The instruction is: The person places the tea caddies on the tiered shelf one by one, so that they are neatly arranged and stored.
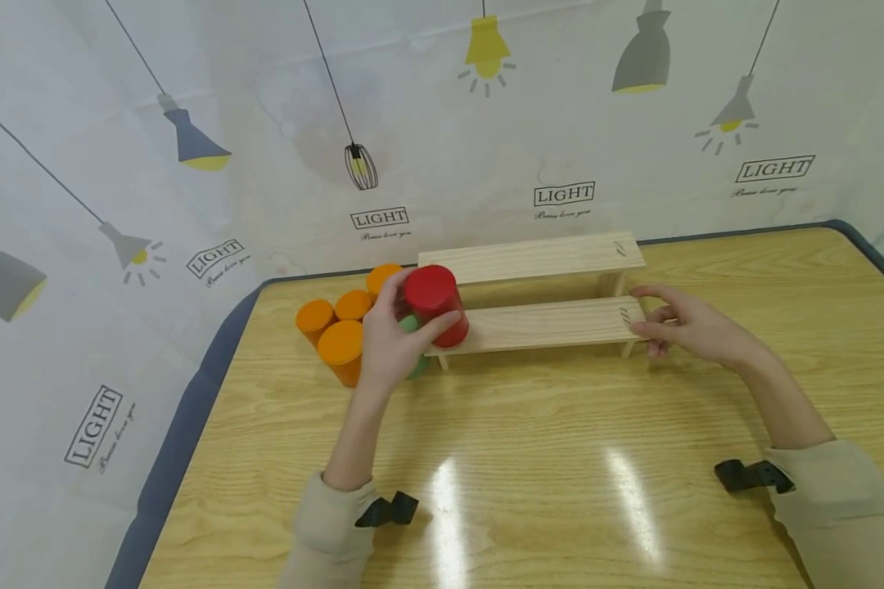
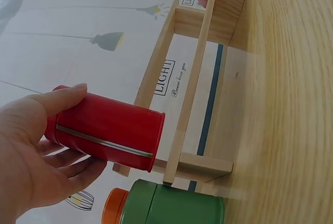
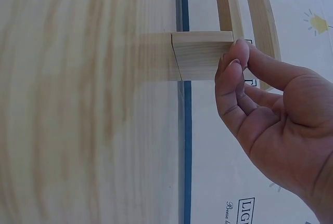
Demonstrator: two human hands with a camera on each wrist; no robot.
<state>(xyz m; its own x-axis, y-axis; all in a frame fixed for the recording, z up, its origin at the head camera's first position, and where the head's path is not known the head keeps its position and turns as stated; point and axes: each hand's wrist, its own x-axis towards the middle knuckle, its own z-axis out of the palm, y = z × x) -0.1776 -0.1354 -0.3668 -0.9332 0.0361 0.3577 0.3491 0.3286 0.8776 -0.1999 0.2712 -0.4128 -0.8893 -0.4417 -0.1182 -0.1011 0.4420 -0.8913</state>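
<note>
Presently grips with the left hand (image 1: 392,343) the red canister (image 1: 433,293), clamped between thumb and fingers, at the left end of the lower board (image 1: 545,323) of the wooden stand (image 1: 530,258), near the far edge of the surface (image 1: 530,458). With the right hand (image 1: 696,323), well apart, holds the right end of the same board by the fingertips. Has the canister's long axis nearly upright, lid to the top, thus crosswise to the board's length. From the right hand, to be found leftwards, along almost the whole board. Cannot tell any contact between base and wood. Past the left end, to see also: the green canister (image 2: 177,206) and orange canisters (image 1: 341,348).
</note>
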